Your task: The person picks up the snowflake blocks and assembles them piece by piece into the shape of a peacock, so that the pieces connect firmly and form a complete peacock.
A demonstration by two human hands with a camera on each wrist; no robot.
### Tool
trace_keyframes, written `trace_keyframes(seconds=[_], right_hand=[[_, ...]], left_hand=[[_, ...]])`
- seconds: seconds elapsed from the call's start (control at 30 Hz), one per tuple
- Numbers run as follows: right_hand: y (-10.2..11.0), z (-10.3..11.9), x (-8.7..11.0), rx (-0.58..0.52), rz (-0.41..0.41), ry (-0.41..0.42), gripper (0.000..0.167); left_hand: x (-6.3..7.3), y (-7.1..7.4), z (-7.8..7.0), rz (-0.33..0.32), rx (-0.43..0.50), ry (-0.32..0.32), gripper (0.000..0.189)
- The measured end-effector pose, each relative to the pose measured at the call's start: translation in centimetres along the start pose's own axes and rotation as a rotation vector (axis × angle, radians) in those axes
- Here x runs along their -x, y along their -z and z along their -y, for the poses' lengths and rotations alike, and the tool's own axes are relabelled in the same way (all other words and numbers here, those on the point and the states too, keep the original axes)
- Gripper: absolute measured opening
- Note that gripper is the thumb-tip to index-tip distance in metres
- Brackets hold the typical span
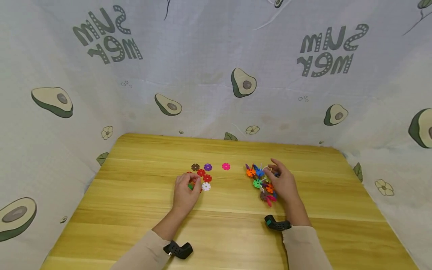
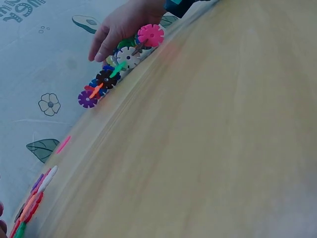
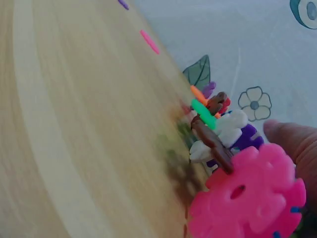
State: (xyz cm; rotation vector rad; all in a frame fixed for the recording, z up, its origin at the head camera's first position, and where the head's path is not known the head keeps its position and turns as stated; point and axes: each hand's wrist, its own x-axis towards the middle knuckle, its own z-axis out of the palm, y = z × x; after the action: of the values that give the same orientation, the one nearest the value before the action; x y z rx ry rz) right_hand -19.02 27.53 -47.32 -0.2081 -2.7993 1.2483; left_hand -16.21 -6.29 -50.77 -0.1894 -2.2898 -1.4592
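We see a joined cluster of coloured notched discs (image 1: 258,183) on the bench (image 1: 222,225), just under and to the left of the right hand (image 1: 283,183). That hand's thumb and forefinger stand apart at the tips, over the cluster's upper right; we cannot tell whether its other fingers grip any of it. The left hand (image 1: 185,190) bends over a group of loose discs, which show just beyond and beside its fingertips: a brown disc (image 1: 195,167), a purple disc (image 1: 207,167), red discs (image 1: 207,178) and a white disc (image 1: 206,186). A pink disc (image 1: 226,166) lies alone between this group and the cluster.

A green disc (image 1: 190,186) is mostly hidden by the left hand, and we cannot tell if the fingers pinch it. The left wrist view cuts that hand off at its edge and shows the loose discs nearly edge-on. In the right wrist view, a large pink piece (image 3: 247,193) blocks much of the cluster, and only part of the right hand shows.
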Motion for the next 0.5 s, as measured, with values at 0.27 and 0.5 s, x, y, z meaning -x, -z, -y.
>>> trace_keyframes(seconds=[0.27, 0.5], right_hand=[[0.3, 1.0, 0.5, -0.123, -0.117, 0.001, 0.049], [0.1, 4.1, 1.6, -0.141, -0.058, 0.116, 0.045]], left_hand=[[-0.3, 0.3, -0.3, 0.029, -0.012, 0.040, 0.006], [-0.9, 1.0, 0.0, 0.057, 0.056, 0.151, 0.014]])
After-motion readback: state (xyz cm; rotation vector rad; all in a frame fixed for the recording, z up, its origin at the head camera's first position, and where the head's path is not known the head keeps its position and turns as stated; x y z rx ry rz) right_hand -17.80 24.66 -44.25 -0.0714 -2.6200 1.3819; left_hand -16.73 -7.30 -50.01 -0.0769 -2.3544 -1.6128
